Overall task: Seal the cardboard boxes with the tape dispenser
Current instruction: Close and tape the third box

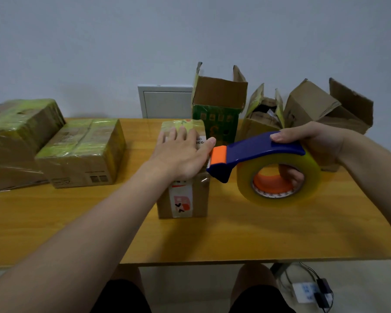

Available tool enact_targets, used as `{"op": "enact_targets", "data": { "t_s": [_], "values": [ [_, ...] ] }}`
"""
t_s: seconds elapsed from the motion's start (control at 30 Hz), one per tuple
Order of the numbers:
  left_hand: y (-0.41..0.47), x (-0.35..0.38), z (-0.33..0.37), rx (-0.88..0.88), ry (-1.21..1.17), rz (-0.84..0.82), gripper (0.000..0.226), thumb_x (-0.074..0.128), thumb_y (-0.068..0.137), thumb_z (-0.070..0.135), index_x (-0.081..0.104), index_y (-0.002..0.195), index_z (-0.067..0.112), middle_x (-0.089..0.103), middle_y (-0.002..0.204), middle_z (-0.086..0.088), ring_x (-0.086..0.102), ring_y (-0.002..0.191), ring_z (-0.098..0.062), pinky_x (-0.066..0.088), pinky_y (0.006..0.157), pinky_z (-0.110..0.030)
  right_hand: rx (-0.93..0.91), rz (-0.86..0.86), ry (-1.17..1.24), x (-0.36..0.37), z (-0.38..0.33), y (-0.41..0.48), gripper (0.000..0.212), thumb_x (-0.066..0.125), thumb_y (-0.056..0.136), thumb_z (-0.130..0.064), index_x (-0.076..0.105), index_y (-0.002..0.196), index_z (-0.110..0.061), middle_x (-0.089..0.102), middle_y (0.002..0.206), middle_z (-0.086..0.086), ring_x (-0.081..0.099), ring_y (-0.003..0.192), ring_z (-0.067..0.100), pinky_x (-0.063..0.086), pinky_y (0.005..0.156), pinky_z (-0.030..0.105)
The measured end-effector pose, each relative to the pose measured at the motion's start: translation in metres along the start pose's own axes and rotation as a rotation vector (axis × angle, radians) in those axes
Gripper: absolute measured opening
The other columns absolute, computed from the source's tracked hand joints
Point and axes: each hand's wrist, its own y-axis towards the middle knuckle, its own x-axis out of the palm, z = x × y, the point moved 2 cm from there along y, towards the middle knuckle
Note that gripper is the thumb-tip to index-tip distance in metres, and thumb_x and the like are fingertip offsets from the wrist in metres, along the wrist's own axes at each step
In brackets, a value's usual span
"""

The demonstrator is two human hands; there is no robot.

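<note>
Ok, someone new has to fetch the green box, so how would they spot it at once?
On the wooden table, look along the back edge, right of centre. The green box stands just behind the small box under the left hand: tall, flaps up, and unlike the brown open box beside it, printed green.

Left hand (pixel 178 154) covers much of the small box (pixel 200 199) top; taped box (pixel 11 143) at far left runs off-frame.
</note>
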Motion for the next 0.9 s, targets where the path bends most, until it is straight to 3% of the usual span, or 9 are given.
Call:
{"op": "enact_targets", "data": {
  "t_s": [0.1,0.27,0.5,0.63,0.73,0.83,0.9],
  "values": [
    [0.001,0.001,0.001,0.007,0.034,0.0,0.086,0.003,0.092,0.077,0.036,0.153,0.025,0.034,0.165,-0.009,0.018,0.157,-0.033,0.013,0.127,-0.056,-0.041,-0.109,0.006,-0.003,0.007,0.001,0.056,0.066,0.093,-0.05,0.067,0.123,-0.003,0.07,0.071,0.013,0.068,0.062,0.024,0.059,0.072,0.039],
    [0.002,0.002,0.001,-0.01,0.061,-0.02,0.086,0.005,0.093,0.08,0.031,0.157,0.028,0.024,0.171,-0.006,0.009,0.16,-0.03,0.008,0.128,-0.056,-0.058,-0.147,0.046,-0.018,0.022,-0.006,0.062,0.061,0.098,-0.045,0.054,0.136,0.003,0.068,0.07,0.015,0.067,0.064,0.026,0.058,0.07,0.039],
    [-0.001,-0.001,0.003,-0.034,0.037,-0.036,0.081,0.005,0.098,0.076,0.027,0.16,0.028,0.016,0.173,-0.006,0.003,0.161,-0.029,0.004,0.129,-0.054,0.036,-0.039,-0.17,-0.007,-0.008,-0.005,0.063,0.081,0.077,-0.052,0.072,0.113,-0.001,0.066,0.066,0.017,0.062,0.05,0.023,0.055,0.055,0.033],
    [-0.001,-0.002,0.005,-0.025,0.029,-0.039,0.08,0.007,0.099,0.075,0.027,0.16,0.027,0.019,0.172,-0.006,0.005,0.161,-0.03,0.006,0.128,-0.055,0.113,-0.03,-0.376,0.013,-0.052,0.0,0.037,0.067,0.082,-0.046,0.08,0.091,-0.011,0.066,0.063,0.013,0.06,0.046,0.021,0.054,0.051,0.03],
    [0.001,-0.001,0.004,-0.026,0.015,-0.032,0.078,0.009,0.1,0.074,0.029,0.159,0.026,0.022,0.171,-0.007,0.007,0.16,-0.031,0.008,0.128,-0.055,0.223,-0.031,-0.503,0.027,-0.079,0.007,0.033,0.06,0.088,-0.04,0.082,0.079,-0.016,0.062,0.054,0.013,0.058,0.042,0.021,0.054,0.052,0.029],
    [0.002,0.0,0.003,-0.017,0.0,-0.021,0.077,0.01,0.101,0.072,0.031,0.157,0.025,0.026,0.17,-0.009,0.011,0.159,-0.032,0.011,0.127,-0.056,0.334,0.033,-0.593,0.04,-0.103,0.014,0.037,0.063,0.084,-0.043,0.081,0.078,-0.011,0.059,0.053,0.015,0.057,0.042,0.025,0.053,0.051,0.029],
    [0.003,0.0,0.003,-0.012,0.006,-0.017,0.075,0.011,0.101,0.07,0.033,0.156,0.024,0.029,0.168,-0.01,0.016,0.158,-0.033,0.013,0.127,-0.056,0.384,0.071,-0.658,0.048,-0.117,0.022,0.042,0.068,0.078,-0.045,0.08,0.092,-0.006,0.059,0.055,0.017,0.057,0.042,0.027,0.054,0.052,0.03]
  ]
}}
